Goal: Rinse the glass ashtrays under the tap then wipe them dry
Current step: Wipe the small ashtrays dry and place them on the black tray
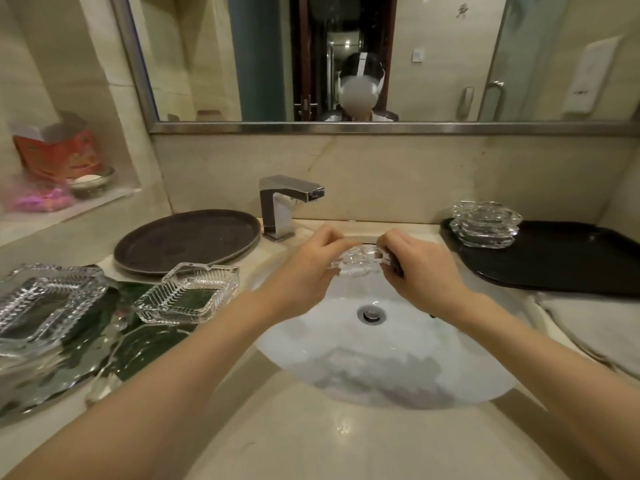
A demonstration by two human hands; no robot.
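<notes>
Glass ashtray (358, 259) pinched level between left hand (306, 271) and right hand (420, 268), over sink (450, 382); tap (289, 202) spout up-left, nearer left hand.

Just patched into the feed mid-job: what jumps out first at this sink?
Both hands, left hand and right hand, hold one glass ashtray over the white basin, just in front of the chrome tap. Square glass ashtrays crowd the counter on the left, and a small stack of ashtrays sits on the black tray to the right.
</notes>
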